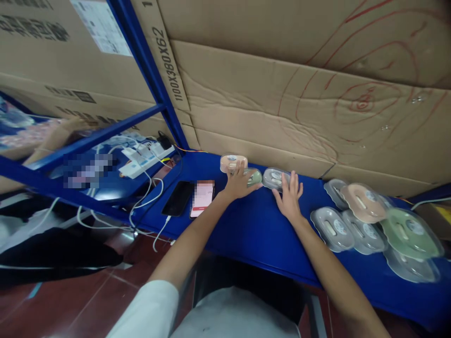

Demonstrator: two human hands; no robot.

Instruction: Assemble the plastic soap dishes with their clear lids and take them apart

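Note:
My left hand (238,184) lies over a small green box (255,177) with a clear lid, its fingers spread and partly covering it. Just behind sits a peach box (232,162) of the same kind, close to my fingertips. To the right, my right hand (290,196) rests its outstretched fingers on the edge of a grey clear-lidded box (276,178). The boxes stand on the blue tabletop (246,225) along the cardboard wall. Neither hand is wrapped around anything. What the boxes contain cannot be made out.
At the right, several similar boxes lie piled, with a peach one (364,202) and a green one (408,230) on top. Left are a black phone (178,198), a lit phone (202,199), cables and a power strip (146,157). Beyond a blue frame (141,61) shows another person's arm (52,136).

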